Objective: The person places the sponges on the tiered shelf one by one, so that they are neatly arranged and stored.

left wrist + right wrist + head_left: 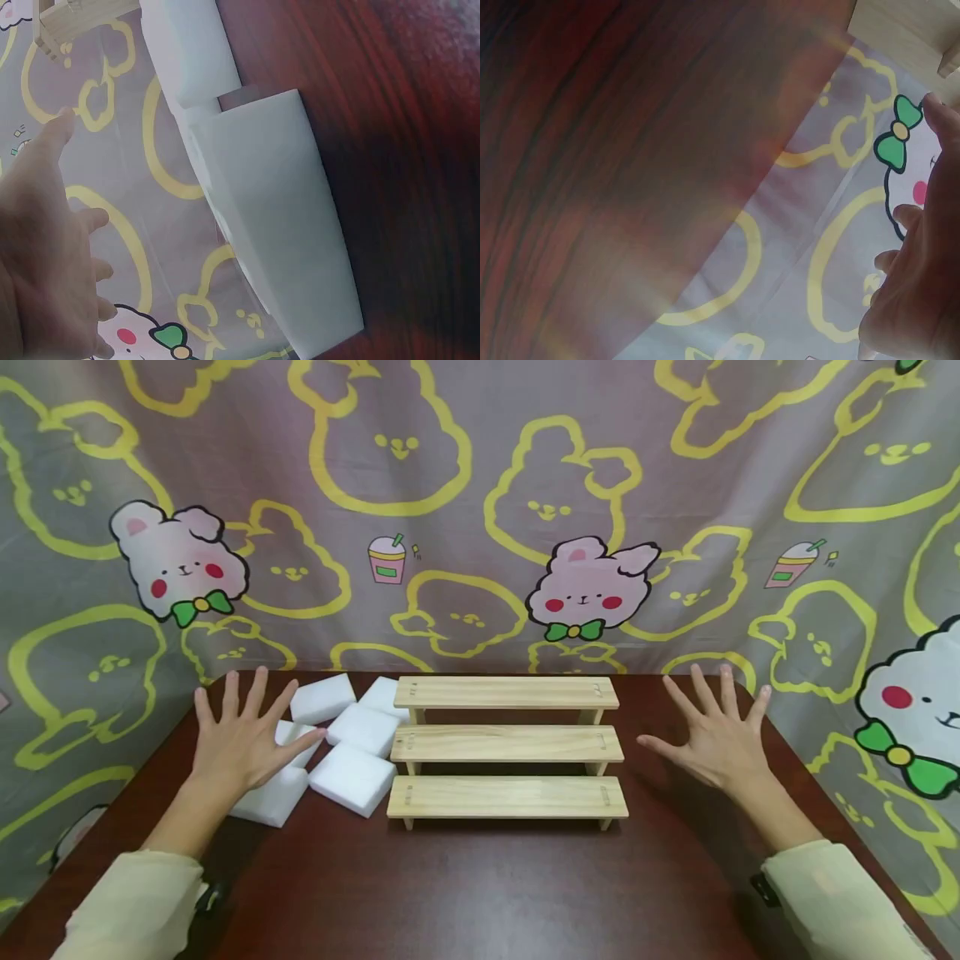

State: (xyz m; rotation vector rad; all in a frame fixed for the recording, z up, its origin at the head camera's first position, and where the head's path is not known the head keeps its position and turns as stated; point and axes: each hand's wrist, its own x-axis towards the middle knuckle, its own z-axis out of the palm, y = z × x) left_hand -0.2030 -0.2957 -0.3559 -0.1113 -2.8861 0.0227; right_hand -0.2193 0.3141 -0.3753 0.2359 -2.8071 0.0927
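"Where are the white rectangular foam-like blocks (352, 777)?"
"Just right of my spread left hand (238, 747); left of the pale wooden 3-step stand (506, 743); my right hand (722, 745), also spread, is farther."

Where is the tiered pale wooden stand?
In the head view, the stand sits mid-frame on the brown table, right of the white rectangular foam-like blocks.

white blocks (281, 202), hand (46, 247) seemingly apart
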